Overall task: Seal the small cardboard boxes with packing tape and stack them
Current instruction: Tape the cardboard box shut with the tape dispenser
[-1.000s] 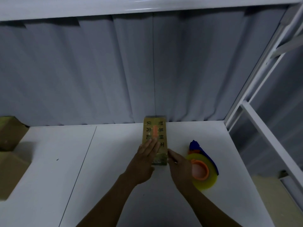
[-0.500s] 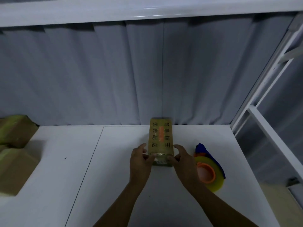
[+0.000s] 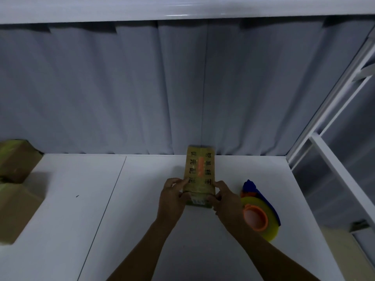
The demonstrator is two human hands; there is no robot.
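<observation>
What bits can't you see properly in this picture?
Head view only:
Near end of the small box: behind the left hand and right hand.
The brown boxes: cut by the left edge.
The tape roll: partly behind the right wrist.
Box lettering: too dim to read.

Small packing station, makeshift booth, dim indoor light. Plain white table (image 3: 142,230) made of two panels with a seam, set against a grey pleated curtain (image 3: 101,88) that closes off the whole back. White metal frame around it: overhead beam (image 3: 182,9), posts and rails (image 3: 334,159) at right. Packing gear on the table: tape dispenser (image 3: 257,216) at right with a yellowish roll, orange core and blue handle; small printed box (image 3: 199,169) in the middle, glossy tape along its top. At the left edge sit a near cardboard box (image 3: 16,209) and a far cardboard box (image 3: 18,159), both brown with taped tops. Cannot tell whether this is a home or a warehouse.
</observation>
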